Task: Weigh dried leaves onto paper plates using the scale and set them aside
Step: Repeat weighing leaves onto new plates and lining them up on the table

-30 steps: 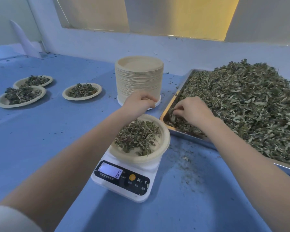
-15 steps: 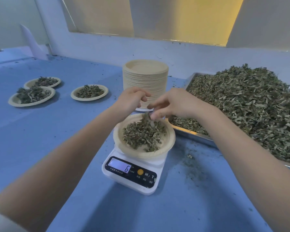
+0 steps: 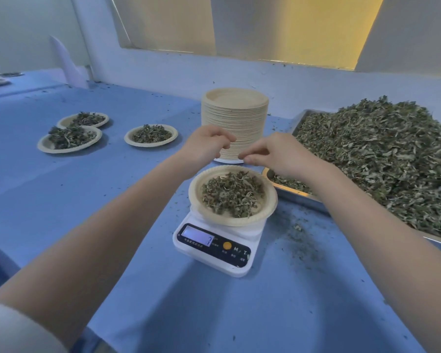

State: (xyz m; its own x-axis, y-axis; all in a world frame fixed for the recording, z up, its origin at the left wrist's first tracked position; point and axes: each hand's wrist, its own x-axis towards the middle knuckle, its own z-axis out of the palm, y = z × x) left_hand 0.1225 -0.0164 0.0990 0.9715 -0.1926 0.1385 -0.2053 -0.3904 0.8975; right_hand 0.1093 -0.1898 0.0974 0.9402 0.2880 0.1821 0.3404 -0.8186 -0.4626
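A paper plate [image 3: 195, 192] with a mound of dried leaves [image 3: 231, 194] sits on the white digital scale [image 3: 214, 247], whose display shows 7. My left hand [image 3: 206, 146] hovers over the plate's far left edge, fingers curled, with nothing visible in it. My right hand [image 3: 278, 154] hovers over the far right edge, fingers loosely bent and pointing left, empty. A metal tray [image 3: 294, 189] heaped with dried leaves [image 3: 382, 159] lies to the right.
A tall stack of empty paper plates [image 3: 234, 118] stands just behind my hands. Three filled plates [image 3: 150, 135] [image 3: 69, 139] [image 3: 84, 119] lie on the blue cloth at the left. Leaf crumbs [image 3: 298, 233] are scattered right of the scale.
My right hand went from the tray to the plate, dropped a pinch of leaves and now hangs empty above it. The scale reading rose from 6 to 7. My left hand stayed put.
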